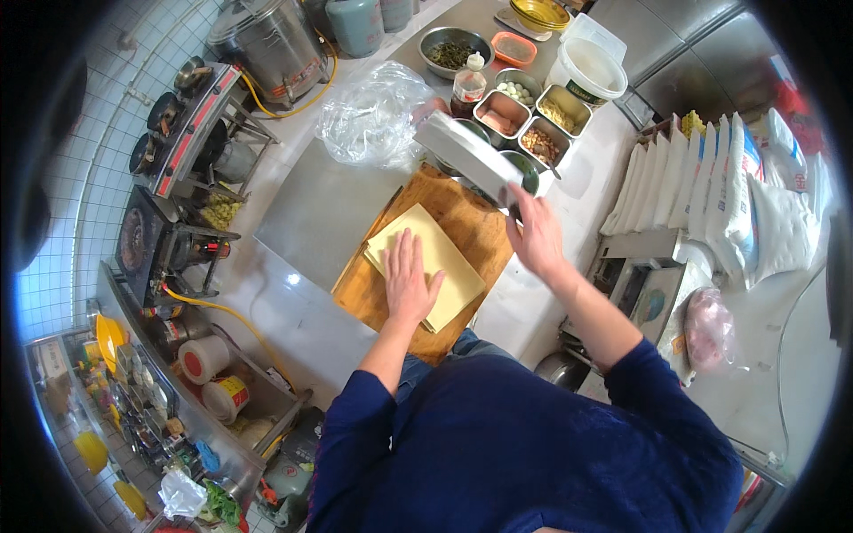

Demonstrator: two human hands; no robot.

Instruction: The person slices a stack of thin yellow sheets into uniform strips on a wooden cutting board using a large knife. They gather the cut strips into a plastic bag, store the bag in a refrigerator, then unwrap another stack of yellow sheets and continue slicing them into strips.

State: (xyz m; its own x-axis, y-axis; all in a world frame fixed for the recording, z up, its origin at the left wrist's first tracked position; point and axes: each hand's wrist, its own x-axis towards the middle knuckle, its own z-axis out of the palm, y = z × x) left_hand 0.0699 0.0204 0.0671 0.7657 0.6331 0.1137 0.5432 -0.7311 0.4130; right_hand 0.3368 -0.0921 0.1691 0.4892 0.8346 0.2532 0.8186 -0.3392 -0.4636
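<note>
My left hand [408, 283] rests flat, fingers spread, on a stack of pale yellow sheets [448, 250], perhaps tofu skin or dough. The stack lies slantwise on a worn wooden cutting board [483, 230]. In my right hand [538, 233] is a broad-bladed cleaver [470, 152], gripped by its handle. Its blade is raised over the far end of the board, apart from the sheets, and partly hides some bowls behind it.
Beyond the board stand metal tubs, one with peanuts [540, 144], a squeeze bottle [468, 86], a bowl of dark greens [455, 53] and a white bucket [586, 70]. A clear plastic bag [373, 116] lies at the far left. White sacks [723, 193] line the right side; a gas stove [193, 130] stands left.
</note>
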